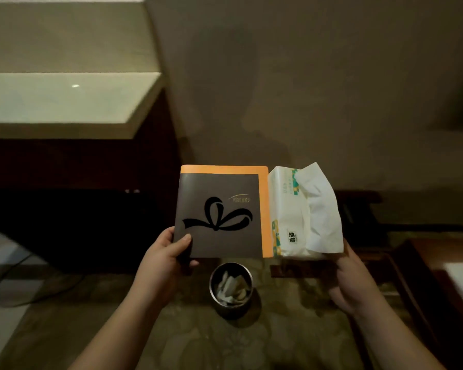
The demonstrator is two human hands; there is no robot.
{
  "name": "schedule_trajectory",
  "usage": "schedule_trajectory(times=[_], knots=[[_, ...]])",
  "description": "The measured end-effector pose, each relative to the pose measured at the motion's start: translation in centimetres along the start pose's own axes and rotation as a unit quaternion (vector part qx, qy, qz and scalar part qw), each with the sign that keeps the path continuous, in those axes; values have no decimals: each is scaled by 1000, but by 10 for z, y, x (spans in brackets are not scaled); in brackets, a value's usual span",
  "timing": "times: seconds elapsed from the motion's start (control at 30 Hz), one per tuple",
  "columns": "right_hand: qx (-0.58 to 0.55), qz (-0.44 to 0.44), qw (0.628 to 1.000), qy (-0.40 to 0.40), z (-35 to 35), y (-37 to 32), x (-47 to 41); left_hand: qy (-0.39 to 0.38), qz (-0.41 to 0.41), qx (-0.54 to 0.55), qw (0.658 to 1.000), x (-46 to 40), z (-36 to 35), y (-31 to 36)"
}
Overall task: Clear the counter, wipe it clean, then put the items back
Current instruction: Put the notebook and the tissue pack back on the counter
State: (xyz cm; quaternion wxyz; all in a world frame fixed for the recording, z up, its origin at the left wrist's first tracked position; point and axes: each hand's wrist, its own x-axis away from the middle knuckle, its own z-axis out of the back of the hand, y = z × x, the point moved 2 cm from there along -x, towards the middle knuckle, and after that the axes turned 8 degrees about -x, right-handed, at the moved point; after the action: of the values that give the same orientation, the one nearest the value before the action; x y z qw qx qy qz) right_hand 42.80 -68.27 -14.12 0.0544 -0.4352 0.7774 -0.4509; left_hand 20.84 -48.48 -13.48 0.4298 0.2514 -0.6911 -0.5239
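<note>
Hands raised side by side above the carpet. Left hand (pixel 169 252) grips the lower left corner of a dark folder (pixel 219 214) with bow motif and orange border, thumb on its cover. Right hand (pixel 350 279) holds a tissue pack (pixel 286 212) from below, one tissue (pixel 321 209) sticking out. Folder and pack touch edge to edge. Pale worktop (pixel 64 97) upper left, well apart. Metal bin (pixel 231 287) with crumpled paper stands on the floor below.

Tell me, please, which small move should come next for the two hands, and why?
Probably carry both items toward the pale counter on the left and set them down. The left hand grips the brown booklet, the right hand holds the tissue pack, both in the air above a small bin.
</note>
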Motion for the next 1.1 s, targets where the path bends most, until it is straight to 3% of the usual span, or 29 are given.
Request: schedule_trajectory(times=[0.23, 0.33, 0.47, 0.53, 0.83, 0.93, 1.1], knots=[[85, -38, 983, -158, -131, 70, -21, 127, -41, 32, 991, 35, 146, 16], [175, 3, 958, -227, -184, 91, -23, 176, -54, 66, 981, 50, 194, 25], [367, 116, 879, -282, -241, 110, -27, 233, -65, 95, 966, 63, 248, 39], [410, 159, 845, -303, -272, 116, -32, 257, -72, 105, 958, 65, 271, 47], [225, -47, 902, -364, -401, 162, -103, 334, -111, 123, 928, 27, 365, 105], [175, -72, 908, -374, -450, 173, -129, 351, -118, 122, 921, 3, 396, 129], [186, -70, 894, -401, -524, 187, -170, 378, -126, 108, 911, -37, 441, 170]])
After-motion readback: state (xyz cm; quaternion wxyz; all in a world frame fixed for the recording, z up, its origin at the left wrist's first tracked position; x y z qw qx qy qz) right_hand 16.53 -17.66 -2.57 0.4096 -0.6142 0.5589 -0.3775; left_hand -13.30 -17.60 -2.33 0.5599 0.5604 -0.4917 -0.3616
